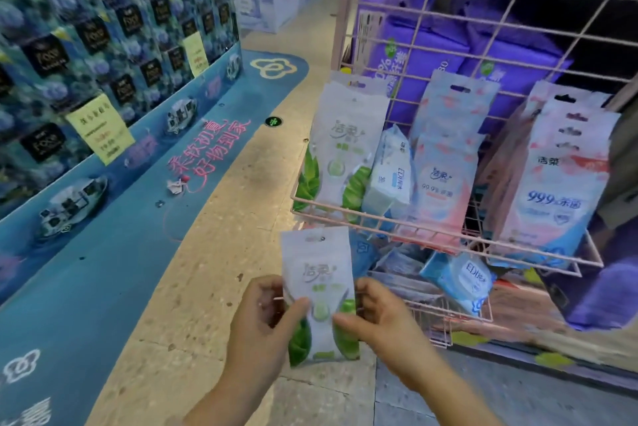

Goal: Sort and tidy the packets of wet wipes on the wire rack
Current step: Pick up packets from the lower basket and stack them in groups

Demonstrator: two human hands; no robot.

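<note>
While both hands (324, 318) pinch a green-leaf packet (319, 291), its label seems blurred.

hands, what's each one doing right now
Left hand: pinching the green wipes packet.
Right hand: pinching the same packet's other side.

green-leaf wipes packet (319, 291) upright, below pink wire rack (445, 239)

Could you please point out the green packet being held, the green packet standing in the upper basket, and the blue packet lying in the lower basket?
Held green packet (319, 273): head view, upper front face.
Standing green packet (347, 146): head view, middle of front.
Blue packet (461, 279): head view, middle of top face.
</note>
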